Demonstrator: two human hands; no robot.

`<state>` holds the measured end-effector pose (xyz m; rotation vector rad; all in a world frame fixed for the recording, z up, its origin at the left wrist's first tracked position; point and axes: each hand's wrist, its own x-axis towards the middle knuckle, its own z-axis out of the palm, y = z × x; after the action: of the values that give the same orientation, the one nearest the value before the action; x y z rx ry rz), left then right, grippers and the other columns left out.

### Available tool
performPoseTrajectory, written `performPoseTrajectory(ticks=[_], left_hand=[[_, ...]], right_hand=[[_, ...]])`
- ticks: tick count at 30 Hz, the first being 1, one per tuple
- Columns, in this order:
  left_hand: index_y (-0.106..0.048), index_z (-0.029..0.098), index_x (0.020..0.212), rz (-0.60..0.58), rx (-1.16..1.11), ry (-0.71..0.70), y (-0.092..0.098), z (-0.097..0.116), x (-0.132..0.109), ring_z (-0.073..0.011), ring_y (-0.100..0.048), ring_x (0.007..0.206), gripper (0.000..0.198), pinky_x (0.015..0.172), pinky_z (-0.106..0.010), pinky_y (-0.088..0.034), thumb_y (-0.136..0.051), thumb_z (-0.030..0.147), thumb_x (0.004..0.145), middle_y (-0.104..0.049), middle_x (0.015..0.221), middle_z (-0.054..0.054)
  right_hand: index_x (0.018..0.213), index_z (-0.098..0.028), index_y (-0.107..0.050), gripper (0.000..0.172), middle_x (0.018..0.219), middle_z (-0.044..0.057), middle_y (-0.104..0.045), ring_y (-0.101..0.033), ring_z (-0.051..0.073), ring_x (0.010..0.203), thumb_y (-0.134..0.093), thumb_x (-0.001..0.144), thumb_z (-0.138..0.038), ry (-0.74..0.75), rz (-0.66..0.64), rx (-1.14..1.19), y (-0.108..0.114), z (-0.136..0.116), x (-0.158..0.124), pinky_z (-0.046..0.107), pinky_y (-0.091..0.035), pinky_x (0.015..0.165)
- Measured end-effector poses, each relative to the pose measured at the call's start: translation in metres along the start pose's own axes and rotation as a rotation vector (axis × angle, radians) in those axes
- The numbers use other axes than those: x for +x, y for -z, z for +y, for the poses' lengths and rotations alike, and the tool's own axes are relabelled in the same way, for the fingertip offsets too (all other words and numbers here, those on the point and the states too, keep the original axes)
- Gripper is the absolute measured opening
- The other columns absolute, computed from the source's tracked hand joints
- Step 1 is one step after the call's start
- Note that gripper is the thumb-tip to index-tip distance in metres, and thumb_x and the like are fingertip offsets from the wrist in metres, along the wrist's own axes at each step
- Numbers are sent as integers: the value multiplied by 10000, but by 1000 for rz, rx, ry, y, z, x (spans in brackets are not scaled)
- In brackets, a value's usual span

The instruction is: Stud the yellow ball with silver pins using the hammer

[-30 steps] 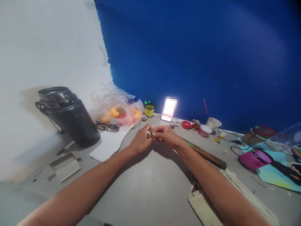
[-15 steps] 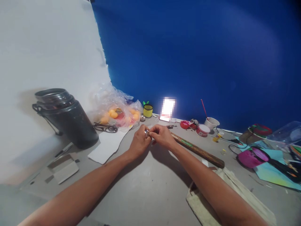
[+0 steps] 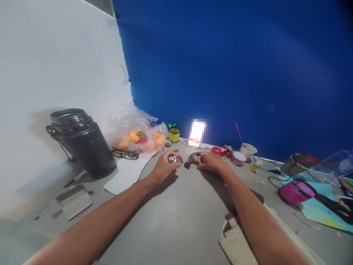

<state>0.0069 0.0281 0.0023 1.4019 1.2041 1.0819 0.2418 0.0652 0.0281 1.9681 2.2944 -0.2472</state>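
My left hand point(image 3: 164, 167) is closed around a small shiny silver rounded piece point(image 3: 173, 158), which shows between the thumb and fingers above the table. To its right, my right hand point(image 3: 211, 162) is closed at the head end of a claw hammer point(image 3: 189, 161) lying on the table. The dark metal head and curved claw stick out to the left of my fingers. Most of the wooden handle is hidden beneath my right hand and forearm. Another small silver piece point(image 3: 168, 142) stands near the yellow cup point(image 3: 174, 135).
On the left are a black flask point(image 3: 82, 143), eyeglasses point(image 3: 125, 153), white paper point(image 3: 124, 173) and an open small box point(image 3: 73, 200). A plastic bag with orange balls point(image 3: 140, 138) lies behind. To the right are paint tubs point(image 3: 238, 158), a magenta cup point(image 3: 296, 191) and a cloth bag point(image 3: 238, 239).
My hands have moved apart. The right has let go of the silver piece and gone right to the hammer head; the left still holds the piece. The view has tilted slightly.
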Motion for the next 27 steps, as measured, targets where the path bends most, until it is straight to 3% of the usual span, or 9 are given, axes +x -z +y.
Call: performPoseTrajectory(ticks=[4, 7, 9, 12, 17, 20, 27], left_hand=[[-577, 212, 902, 31, 9, 33, 3, 1, 1, -109, -519, 535, 287, 530, -231, -379, -737, 283, 674, -586, 641, 52], [-567, 215, 882, 62, 9, 48, 5, -6, 7, -110, -481, 489, 256, 501, -228, -338, -696, 239, 662, -532, 555, 68], [-567, 214, 864, 65, 12, 39, 6, -11, 11, -109, -463, 474, 241, 496, -229, -318, -672, 210, 648, -517, 523, 69], [-578, 208, 841, 88, 51, 37, 7, -13, 14, -112, -454, 468, 227, 495, -238, -314, -652, 183, 627, -522, 508, 60], [-587, 202, 819, 44, 89, -28, 6, -2, 9, -124, -507, 505, 197, 533, -252, -380, -644, 186, 631, -564, 550, 48], [-592, 204, 819, 62, 121, -10, 6, -1, 7, -127, -507, 492, 198, 525, -257, -377, -652, 190, 631, -564, 543, 53], [-540, 208, 762, 23, 33, -3, 4, 0, 7, -112, -497, 487, 158, 523, -251, -369, -637, 181, 641, -548, 534, 57]], right_hand=[[875, -194, -727, 143, 925, 86, -743, -666, 215, 802, -664, 853, -320, 11, 117, 28, 9, -1, -3, 279, -333, 593], [910, -181, -702, 85, 999, 108, -703, -638, 214, 850, -645, 852, -206, 37, 410, -53, 25, -8, -12, 281, -337, 625], [949, -185, -690, 100, 1013, 108, -687, -623, 212, 865, -634, 873, -218, 123, 609, -18, 34, -16, -22, 280, -358, 654], [929, -194, -687, 112, 925, 91, -700, -617, 213, 857, -591, 909, -247, 277, 749, 46, 39, -35, -36, 281, -381, 700], [1015, -239, -719, 208, 951, 65, -758, -638, 202, 833, -517, 981, -271, 265, 632, -36, 34, -56, -44, 280, -304, 624], [1095, -240, -729, 251, 1002, 83, -766, -650, 213, 880, -508, 995, -304, 221, 645, -11, 34, -57, -45, 280, -327, 649], [1014, -241, -723, 227, 983, 77, -757, -647, 218, 860, -522, 989, -344, 243, 523, 15, 36, -61, -48, 286, -323, 648]])
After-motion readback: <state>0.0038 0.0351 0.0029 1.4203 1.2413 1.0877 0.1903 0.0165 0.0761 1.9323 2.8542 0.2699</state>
